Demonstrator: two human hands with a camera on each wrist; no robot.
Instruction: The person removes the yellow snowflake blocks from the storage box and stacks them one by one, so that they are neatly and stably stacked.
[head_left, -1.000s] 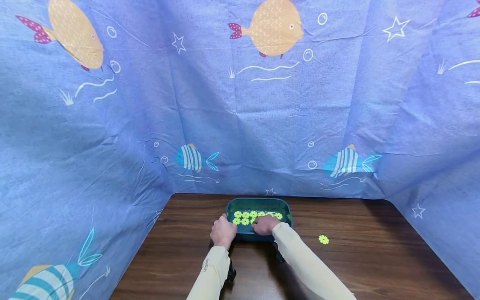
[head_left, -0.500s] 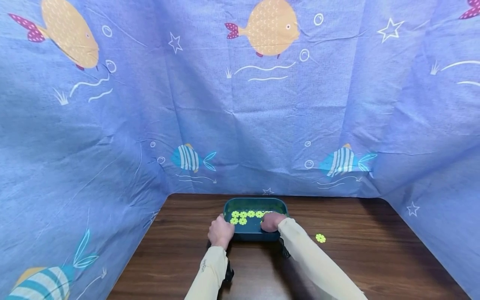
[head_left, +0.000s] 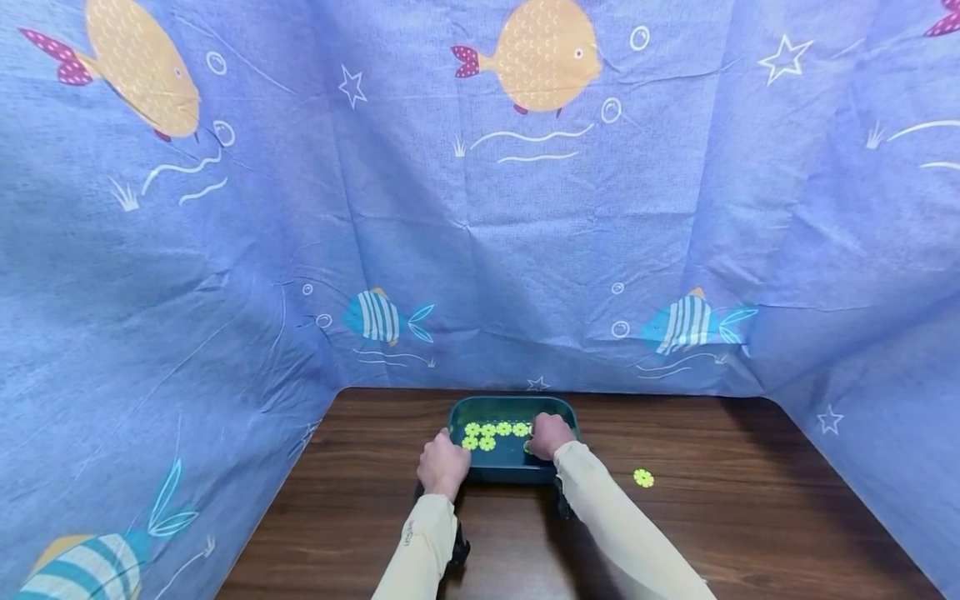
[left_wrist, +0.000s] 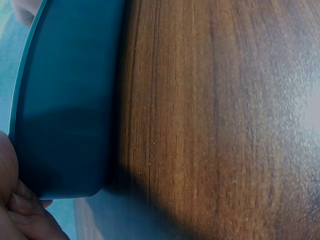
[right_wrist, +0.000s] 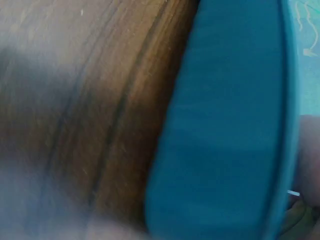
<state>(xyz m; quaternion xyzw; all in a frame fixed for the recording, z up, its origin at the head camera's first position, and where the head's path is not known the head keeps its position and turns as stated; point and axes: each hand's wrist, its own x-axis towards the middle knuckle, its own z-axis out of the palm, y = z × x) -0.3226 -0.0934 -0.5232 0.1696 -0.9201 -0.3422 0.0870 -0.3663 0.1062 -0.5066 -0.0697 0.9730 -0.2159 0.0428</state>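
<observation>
A dark teal tray (head_left: 504, 473) stands on the table, with several yellow-green flower-shaped pieces (head_left: 487, 430) lying flat in it, most of them toward its left and back. My left hand (head_left: 444, 465) grips the tray's front left corner; the left wrist view shows its thumb and fingers at the rim (left_wrist: 15, 90). Inside the tray, at its right side, my right hand (head_left: 551, 435) has curled fingers. A sliver of a yellow-green flower piece (head_left: 528, 447) shows at those fingertips, which seem to pinch it. The right wrist view hides most of this hand behind the tray wall (right_wrist: 225, 125).
One more flower piece (head_left: 643, 478) lies on the brown wooden table (head_left: 720, 517), to the right of the tray. A blue cloth with fish prints (head_left: 525, 250) hangs behind the table and along both sides.
My right hand has shifted right within the tray, and the lower-row flower piece near its fingers has left its earlier spot. My left hand still grips the tray's corner.
</observation>
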